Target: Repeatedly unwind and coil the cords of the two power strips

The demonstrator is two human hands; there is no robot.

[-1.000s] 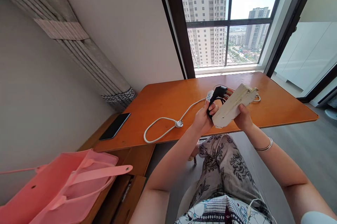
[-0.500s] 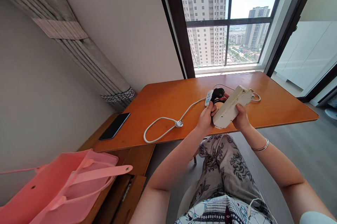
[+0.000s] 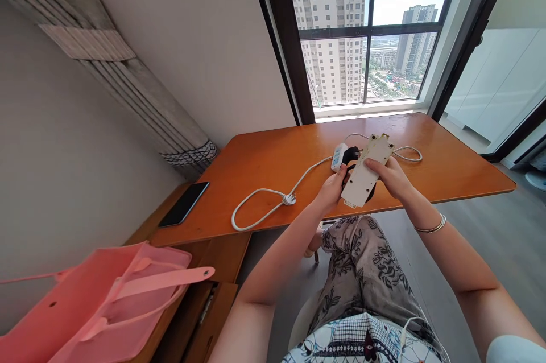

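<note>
A cream power strip [image 3: 365, 172] is held over the near edge of an orange wooden table [image 3: 273, 164], its back side turned up. My right hand [image 3: 392, 176] grips its right side with the thumb on top. My left hand [image 3: 331, 188] holds its left edge, next to a black plug [image 3: 350, 155] that is partly hidden behind the strip. A second small white power strip [image 3: 338, 157] lies on the table just beyond, with its white cord [image 3: 264, 203] looping left and ending in a white plug [image 3: 289, 199].
A black phone [image 3: 185, 211] lies on a lower wooden shelf at the left. A pink tote bag [image 3: 98, 300] sits at the lower left. A large window stands behind the table, and my patterned-trousered legs are below the table's edge.
The cream power strip has been rotated so its back faces up and lowered toward the table. The black plug, raised before, now sits low behind the strip.
</note>
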